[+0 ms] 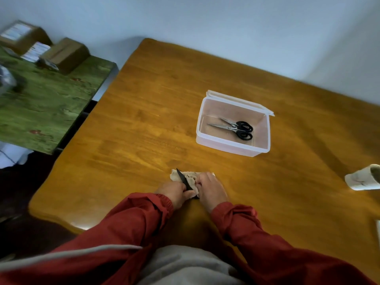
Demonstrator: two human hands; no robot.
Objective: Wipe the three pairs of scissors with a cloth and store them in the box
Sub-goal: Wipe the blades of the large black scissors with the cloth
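Wooden table (144, 120) set against a pale wall (226, 27). Near its front edge, your left hand (174, 193) grips the dark scissors (182, 178); your right hand (211, 188) clutches the cloth (190, 176) bunched round them. Silver-bladed scissors (236, 127) lie in the open box (230, 145), farther back.

This looks like a plain room in a home or small office, though it is hard to say which. A varnished wooden worktop (144, 124) stands against a bare pale wall (226, 27). Beside it, a worn green-painted table (45, 108) carries taped cardboard boxes (65, 54). A plastic storage box (232, 145) and a white mug (362, 179) are ordinary household goods.
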